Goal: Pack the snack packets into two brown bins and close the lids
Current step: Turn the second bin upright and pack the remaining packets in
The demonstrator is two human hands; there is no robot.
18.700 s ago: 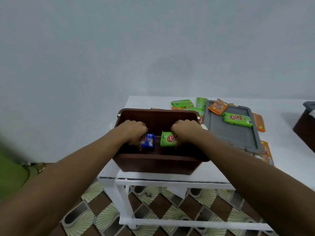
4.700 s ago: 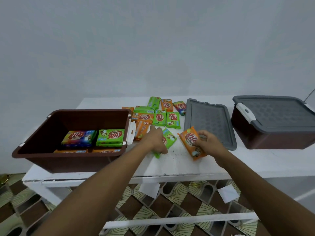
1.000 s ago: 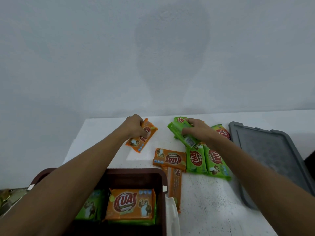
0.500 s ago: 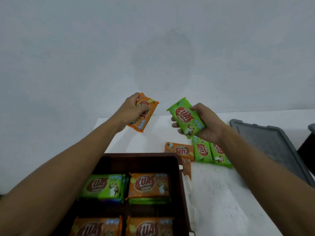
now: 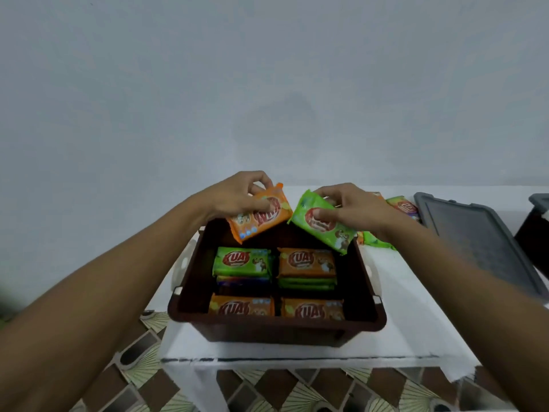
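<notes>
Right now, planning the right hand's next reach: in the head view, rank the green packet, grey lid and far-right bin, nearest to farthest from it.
1. green packet: pinched in the right hand itself.
2. grey lid: lying flat, to its right.
3. far-right bin: beyond the lid, at the frame edge.

Orange packet (image 5: pixel 265 222), green packet (image 5: pixel 332 234) over bin (image 5: pixel 269 333)

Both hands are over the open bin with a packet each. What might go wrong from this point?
1. The left hand and right hand pinch the orange packet and green packet tilted above the far rim of the brown bin; either might land crooked or fall outside.
2. The brown bin sits close to the front edge of the white table; pressing packets down might nudge it off.
</notes>
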